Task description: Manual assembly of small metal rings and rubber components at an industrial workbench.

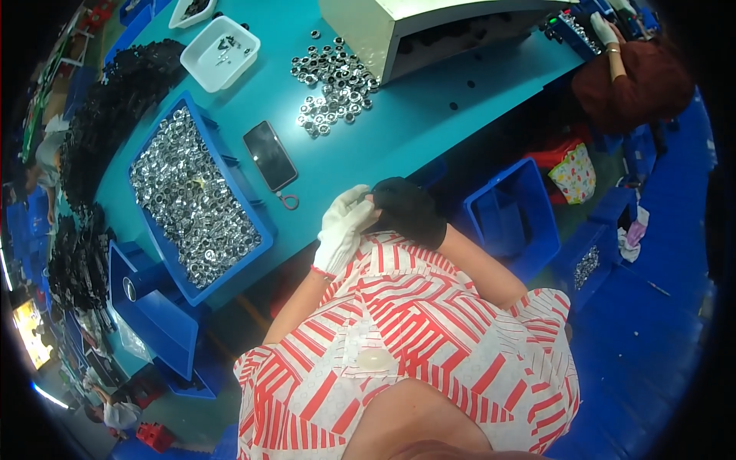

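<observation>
In front of my chest, at the table's near edge, my two gloved hands meet with their fingertips together. My left hand [343, 230], in a white glove, is closed with thumb and fingers pinched. My right hand [406, 208], in a black glove, curls closed against it. Whatever sits between the fingers is hidden or too small to name. Left of them lies a dark-screened phone [270, 156] with a red loop [289, 202]. Beyond it, a blue bin [265, 244] is filled with shiny ring-like metal parts [195, 199]. More such metal parts [330, 107] lie loose on the teal table [337, 157].
A cream-coloured housing [360, 34] stands at the far side. A white tray [201, 67] holds small dark parts. Black parts [126, 92] are heaped along the left. Blue bins [510, 207] stand right and lower left [161, 322]. A co-worker [632, 84] works at far right.
</observation>
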The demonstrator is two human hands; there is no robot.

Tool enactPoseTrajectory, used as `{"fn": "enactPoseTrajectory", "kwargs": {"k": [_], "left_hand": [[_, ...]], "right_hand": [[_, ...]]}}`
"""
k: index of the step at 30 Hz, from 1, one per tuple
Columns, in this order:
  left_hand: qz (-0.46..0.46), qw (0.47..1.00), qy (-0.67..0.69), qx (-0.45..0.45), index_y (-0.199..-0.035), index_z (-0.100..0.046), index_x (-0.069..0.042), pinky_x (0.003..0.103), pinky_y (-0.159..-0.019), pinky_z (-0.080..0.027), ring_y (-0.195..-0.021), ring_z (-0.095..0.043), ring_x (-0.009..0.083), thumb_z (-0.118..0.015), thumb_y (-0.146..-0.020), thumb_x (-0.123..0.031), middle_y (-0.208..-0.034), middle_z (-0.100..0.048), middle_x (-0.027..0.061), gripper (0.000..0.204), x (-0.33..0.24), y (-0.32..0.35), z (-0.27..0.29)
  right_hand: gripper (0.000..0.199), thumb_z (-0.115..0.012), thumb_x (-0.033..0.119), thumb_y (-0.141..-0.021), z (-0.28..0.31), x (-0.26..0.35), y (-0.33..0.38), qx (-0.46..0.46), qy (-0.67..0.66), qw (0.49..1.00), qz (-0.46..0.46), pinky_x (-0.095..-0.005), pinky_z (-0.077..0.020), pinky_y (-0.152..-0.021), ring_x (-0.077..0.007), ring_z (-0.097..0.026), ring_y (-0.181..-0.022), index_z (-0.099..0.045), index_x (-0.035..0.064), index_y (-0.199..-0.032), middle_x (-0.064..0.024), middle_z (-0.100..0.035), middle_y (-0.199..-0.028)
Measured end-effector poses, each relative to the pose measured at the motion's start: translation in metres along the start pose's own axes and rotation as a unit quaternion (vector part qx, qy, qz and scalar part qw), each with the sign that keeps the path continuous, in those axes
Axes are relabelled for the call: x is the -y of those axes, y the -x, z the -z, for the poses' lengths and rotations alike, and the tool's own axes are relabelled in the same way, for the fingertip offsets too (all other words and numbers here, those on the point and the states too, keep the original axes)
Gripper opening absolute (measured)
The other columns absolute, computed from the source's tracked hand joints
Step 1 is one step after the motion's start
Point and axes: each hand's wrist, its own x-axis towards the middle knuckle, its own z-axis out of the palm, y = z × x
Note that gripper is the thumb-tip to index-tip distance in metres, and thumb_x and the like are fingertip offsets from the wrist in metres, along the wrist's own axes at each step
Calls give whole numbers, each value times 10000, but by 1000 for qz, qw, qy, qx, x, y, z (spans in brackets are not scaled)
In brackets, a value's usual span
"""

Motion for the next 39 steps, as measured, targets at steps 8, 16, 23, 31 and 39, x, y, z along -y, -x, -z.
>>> {"fn": "enactPoseTrajectory", "kwargs": {"k": [8, 16, 23, 31, 39], "left_hand": [[-126, 967, -219, -22, -1286, -408, 80, 256, -819, -499, -921, -591, 167, -617, -820, -21, -1069, -572, 129, 521, 4, -1, -9], [-135, 927, -350, -14, -1226, -467, 55, 279, -849, -491, -965, -591, 177, -622, -798, -11, -1153, -563, 128, 460, -2, 6, -14], [-223, 832, -505, -47, -1131, -526, 47, 295, -765, -528, -843, -631, 177, -612, -838, -72, -945, -634, 141, 328, 2, 7, -13], [-118, 878, -463, -23, -1107, -536, 48, 270, -684, -528, -736, -622, 149, -588, -858, -91, -865, -634, 120, 289, -12, 11, -8], [-17, 970, -243, 6, -1176, -504, 62, 251, -693, -529, -813, -610, 131, -539, -884, -134, -949, -616, 94, 354, -16, 2, -13]], "right_hand": [[405, -659, 191, -810, -5, 0, 10, 28, -65, 987, -143, -366, -498, -805, -317, -602, -945, -524, 69, -1172, -140, -591, -1076], [374, -617, 259, -839, 1, 8, 5, 97, -69, 973, -199, -394, -509, -767, -339, -619, -897, -512, 57, -1136, -168, -595, -1065], [299, -640, 241, -812, 1, 10, 0, 119, 14, 985, -122, -393, -512, -743, -324, -618, -840, -562, 68, -1043, -145, -595, -942], [272, -634, 234, -818, -6, 6, 6, 93, -89, 975, -183, -392, -501, -737, -334, -614, -861, -565, 58, -1014, -149, -604, -972], [343, -691, 217, -779, 2, 17, 5, 31, -114, 963, -242, -377, -492, -752, -319, -621, -860, -562, 38, -1041, -161, -614, -921]]}}
